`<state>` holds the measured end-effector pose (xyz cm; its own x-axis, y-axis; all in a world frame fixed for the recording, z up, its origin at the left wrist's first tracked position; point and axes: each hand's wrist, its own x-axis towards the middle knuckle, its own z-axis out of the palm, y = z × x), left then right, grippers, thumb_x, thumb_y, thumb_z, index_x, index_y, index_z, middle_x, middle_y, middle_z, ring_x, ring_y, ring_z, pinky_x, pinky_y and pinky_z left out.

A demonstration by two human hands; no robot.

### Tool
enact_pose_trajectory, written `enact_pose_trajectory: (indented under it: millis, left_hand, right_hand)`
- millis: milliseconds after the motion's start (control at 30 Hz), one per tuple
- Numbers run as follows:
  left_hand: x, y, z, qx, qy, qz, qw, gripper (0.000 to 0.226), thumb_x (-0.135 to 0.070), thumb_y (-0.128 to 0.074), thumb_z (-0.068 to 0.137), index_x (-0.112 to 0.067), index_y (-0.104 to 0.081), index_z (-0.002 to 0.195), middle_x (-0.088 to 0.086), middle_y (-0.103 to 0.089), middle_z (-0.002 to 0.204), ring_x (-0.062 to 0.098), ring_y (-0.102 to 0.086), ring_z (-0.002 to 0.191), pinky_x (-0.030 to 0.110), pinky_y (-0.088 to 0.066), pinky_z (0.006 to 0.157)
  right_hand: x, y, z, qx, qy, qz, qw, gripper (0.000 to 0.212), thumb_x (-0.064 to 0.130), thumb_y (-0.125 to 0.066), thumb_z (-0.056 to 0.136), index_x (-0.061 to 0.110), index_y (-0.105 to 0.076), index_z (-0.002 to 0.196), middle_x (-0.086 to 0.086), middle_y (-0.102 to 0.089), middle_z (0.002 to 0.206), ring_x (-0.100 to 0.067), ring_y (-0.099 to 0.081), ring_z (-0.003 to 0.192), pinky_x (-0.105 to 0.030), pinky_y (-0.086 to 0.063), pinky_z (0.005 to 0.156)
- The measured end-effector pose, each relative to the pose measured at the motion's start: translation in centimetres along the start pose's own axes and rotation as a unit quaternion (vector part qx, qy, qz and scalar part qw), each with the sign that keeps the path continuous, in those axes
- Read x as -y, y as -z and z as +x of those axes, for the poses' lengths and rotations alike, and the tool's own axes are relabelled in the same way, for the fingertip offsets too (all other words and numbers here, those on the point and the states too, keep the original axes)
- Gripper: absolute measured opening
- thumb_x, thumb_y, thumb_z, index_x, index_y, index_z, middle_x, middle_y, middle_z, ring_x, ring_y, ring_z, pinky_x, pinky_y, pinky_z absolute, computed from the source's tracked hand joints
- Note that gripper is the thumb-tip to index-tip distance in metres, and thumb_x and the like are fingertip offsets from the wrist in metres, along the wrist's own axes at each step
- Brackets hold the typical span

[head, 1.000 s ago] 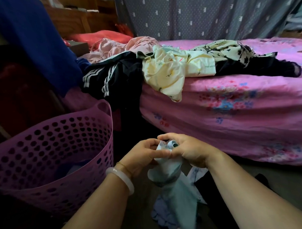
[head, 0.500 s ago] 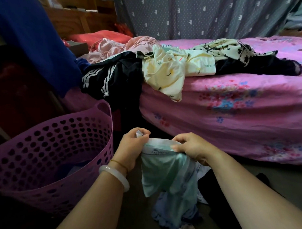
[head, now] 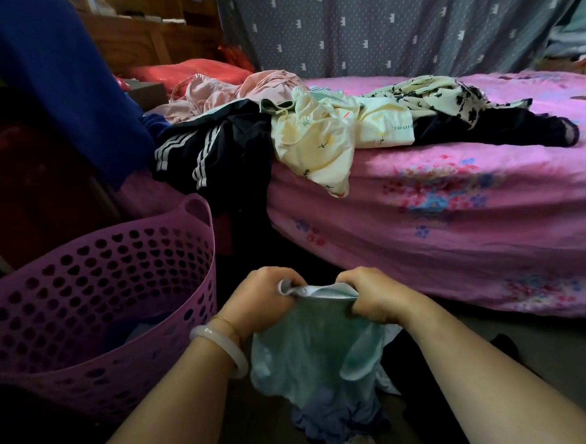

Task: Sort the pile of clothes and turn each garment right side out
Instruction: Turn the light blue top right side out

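A small pale green garment (head: 309,350) with a white waistband hangs in front of me. My left hand (head: 261,302) grips the waistband's left end and my right hand (head: 374,298) grips its right end, both with curled fingers. Below it, more clothes (head: 338,419) lie on the floor. On the bed (head: 451,223) lies a pile: black striped trousers (head: 212,151), a pale yellow top (head: 319,144), a pink garment (head: 234,91), a black-and-cream patterned piece (head: 430,97) and a black garment (head: 501,128).
A purple perforated laundry basket (head: 98,295) stands on the floor at the left, with a little blue cloth inside. A blue cloth (head: 54,70) hangs at upper left. A grey curtain (head: 378,29) hangs behind the bed. Dark clothing (head: 409,350) lies by my right forearm.
A second ago both hands pinched the bunched green garment together. They pulled apart, opened the waistband and spread the garment, then drew slightly closer; now it hangs open below them.
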<state>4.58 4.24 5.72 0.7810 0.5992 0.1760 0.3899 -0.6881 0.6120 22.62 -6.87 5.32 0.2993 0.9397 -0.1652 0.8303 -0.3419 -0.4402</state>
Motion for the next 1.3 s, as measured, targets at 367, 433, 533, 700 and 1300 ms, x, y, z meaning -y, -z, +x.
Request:
enact_pose_trajectory:
  millis: [367, 433, 533, 700, 1300]
  left_hand:
    - [1.5, -0.2, 0.2, -0.071, 0.279, -0.024, 0.957, 0.03, -0.027, -0.057, 0.081, -0.014, -0.05, 0.056, 0.001, -0.052, 0.058, 0.021, -0.051, 0.06, 0.03, -0.042, 0.059]
    - [0.9, -1.0, 0.6, -0.064, 0.329, -0.145, 0.931, 0.025, -0.021, -0.061, 0.083, -0.013, -0.052, 0.061, 0.002, -0.052, 0.063, 0.021, -0.051, 0.066, 0.03, -0.044, 0.064]
    - [-0.8, -2.0, 0.5, -0.042, 0.333, -0.301, 0.892, 0.016, -0.013, -0.066, 0.083, -0.007, -0.062, 0.069, 0.01, -0.059, 0.071, 0.021, -0.054, 0.066, 0.029, -0.043, 0.061]
    - [-1.8, -0.9, -0.7, 0.176, 0.161, -0.42, 0.876, 0.038, -0.021, -0.073, 0.081, -0.007, -0.063, 0.115, 0.009, -0.069, 0.103, 0.02, -0.065, 0.099, 0.032, -0.053, 0.088]
    - [2.8, 2.8, -1.3, 0.121, 0.148, -0.713, 0.674, 0.083, -0.059, -0.064, 0.076, -0.004, -0.051, 0.135, 0.022, -0.051, 0.138, 0.035, -0.051, 0.126, 0.044, -0.045, 0.103]
  right_hand:
    - [-0.3, 0.0, 0.2, -0.031, -0.193, 0.198, 0.96, 0.025, 0.023, -0.058, 0.081, 0.014, -0.048, 0.06, -0.005, -0.046, 0.059, -0.018, -0.041, 0.054, -0.028, -0.029, 0.052]
    - [0.4, -0.5, 0.6, 0.018, -0.231, 0.298, 0.926, 0.028, 0.036, -0.063, 0.076, 0.009, -0.061, 0.071, -0.011, -0.055, 0.072, -0.022, -0.05, 0.063, -0.03, -0.037, 0.059]
    - [2.4, -0.5, 0.5, 0.089, -0.223, 0.374, 0.896, 0.024, 0.03, -0.062, 0.08, 0.007, -0.064, 0.083, -0.019, -0.058, 0.084, -0.026, -0.053, 0.058, -0.032, -0.037, 0.053]
    - [4.5, 0.5, -0.2, 0.142, -0.115, 0.499, 0.847, 0.027, 0.005, -0.039, 0.097, -0.007, -0.061, 0.107, -0.025, -0.067, 0.086, -0.035, -0.067, 0.069, -0.038, -0.059, 0.057]
    - [3.9, -1.6, 0.3, 0.071, -0.054, 0.68, 0.728, 0.037, 0.015, -0.064, 0.084, 0.001, -0.063, 0.118, -0.021, -0.068, 0.115, -0.033, -0.068, 0.102, -0.042, -0.057, 0.085]
